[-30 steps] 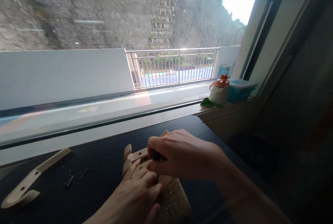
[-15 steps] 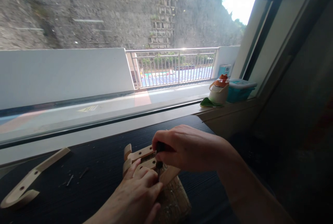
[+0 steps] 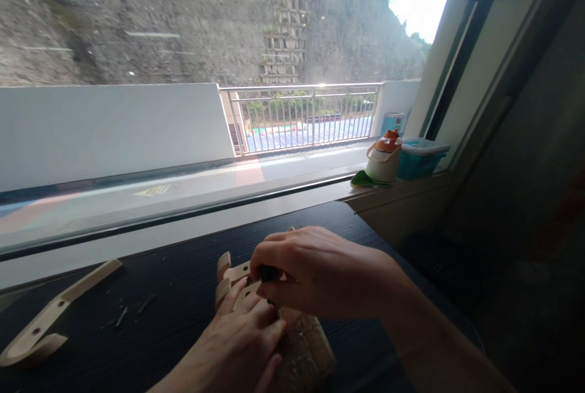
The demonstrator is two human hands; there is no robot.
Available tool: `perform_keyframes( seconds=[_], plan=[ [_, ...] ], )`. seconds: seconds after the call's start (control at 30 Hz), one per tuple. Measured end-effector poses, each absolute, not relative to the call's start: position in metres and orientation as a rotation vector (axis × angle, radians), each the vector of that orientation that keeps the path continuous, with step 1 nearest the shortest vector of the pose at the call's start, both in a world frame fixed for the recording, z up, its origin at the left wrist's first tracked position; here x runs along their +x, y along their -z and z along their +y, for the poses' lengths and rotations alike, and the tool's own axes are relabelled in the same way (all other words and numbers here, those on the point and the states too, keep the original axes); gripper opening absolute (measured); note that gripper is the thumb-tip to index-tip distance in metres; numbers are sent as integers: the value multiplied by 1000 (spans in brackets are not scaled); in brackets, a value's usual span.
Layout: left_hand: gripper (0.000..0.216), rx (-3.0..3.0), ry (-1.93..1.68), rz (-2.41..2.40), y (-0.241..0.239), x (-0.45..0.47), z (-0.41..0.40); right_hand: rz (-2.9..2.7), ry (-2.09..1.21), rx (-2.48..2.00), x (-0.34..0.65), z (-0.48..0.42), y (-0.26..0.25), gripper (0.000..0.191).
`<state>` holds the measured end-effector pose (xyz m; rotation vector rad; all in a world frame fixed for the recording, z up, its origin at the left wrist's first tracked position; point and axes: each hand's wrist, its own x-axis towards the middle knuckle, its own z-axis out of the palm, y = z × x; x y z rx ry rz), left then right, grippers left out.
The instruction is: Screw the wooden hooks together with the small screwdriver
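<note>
L hand [image 3: 244, 329], fingers apart, rests on hooked wood strip [image 3: 249, 291], axis L–R; R hand [image 3: 317, 271] just beside, clamped on tool handle [image 3: 269, 272].

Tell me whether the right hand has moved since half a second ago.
Yes. Judged against the white bottle on the windowsill, the right hand has shifted left and slightly lower in the view.

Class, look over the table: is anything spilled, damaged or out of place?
Small loose bits lie scattered on the dark table, right of the curved wooden piece, like stray debris. The block by the left hand looks rough and worn; nothing else stands out.
</note>
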<state>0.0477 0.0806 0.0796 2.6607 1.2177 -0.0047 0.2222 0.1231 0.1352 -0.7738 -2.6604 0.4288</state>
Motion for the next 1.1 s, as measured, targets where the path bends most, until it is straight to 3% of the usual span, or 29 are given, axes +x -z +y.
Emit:
perform_keyframes(
  seconds=[0.2, 0.43, 0.63, 0.9, 1.1],
  plan=[
    [29, 2673, 1, 1212, -89, 49, 79, -2700, -282, -937, 213, 128, -138, 20],
    [27, 2690, -78, 1183, -80, 48, 82, -3172, -150, -908, 203, 119, -179, 16],
    [27, 2721, -44, 1209, -75, 47, 81, -3317, -7, -892, 199, 120, -180, 13],
    [24, 2752, -46, 1202, -73, 49, 84, -3207, -42, -1071, 202, 117, -178, 17],
    [26, 2746, -136, 1211, -71, 46, 82, -3227, -97, -889, 200, 113, -181, 17]
  ],
)
